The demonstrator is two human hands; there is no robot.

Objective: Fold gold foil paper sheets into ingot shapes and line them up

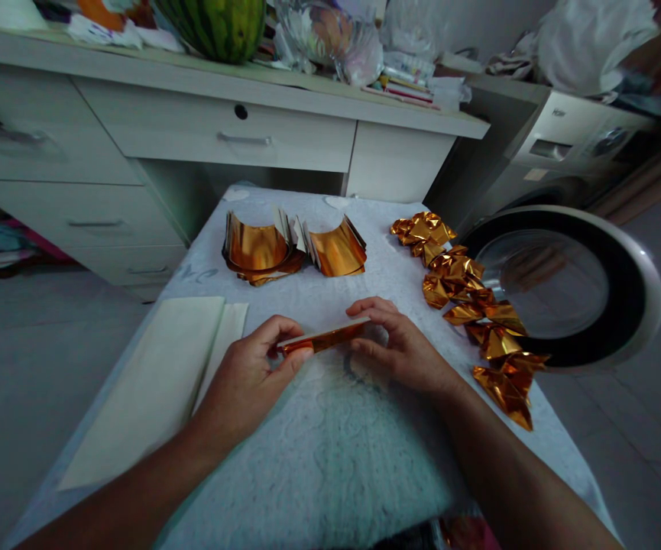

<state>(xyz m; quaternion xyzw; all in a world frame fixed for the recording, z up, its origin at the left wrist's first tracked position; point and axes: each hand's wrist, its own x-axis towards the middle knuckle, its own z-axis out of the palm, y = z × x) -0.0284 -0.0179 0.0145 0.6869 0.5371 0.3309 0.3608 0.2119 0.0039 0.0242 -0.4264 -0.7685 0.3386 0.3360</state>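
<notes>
A narrow folded strip of gold foil paper [330,337], pale along its upper edge, is held level above the cloth-covered table. My left hand [258,374] pinches its left end between thumb and fingers. At the strip's right end is my right hand [396,347], its thumb below and its curled fingers above and behind the paper. Beyond the hands lie two curved stacks of gold paper, the left stack [258,246] and the right stack [338,250], side by side. Folded gold foil pieces [450,276] form a line along the table's right side.
Long pale paper sheets [147,374] lie on the table [358,466] at the left. Behind it stands a white drawer cabinet [209,126] with a watermelon [215,27] and plastic bags on top. A washing machine's open round door [643,298] is close to the table's right edge.
</notes>
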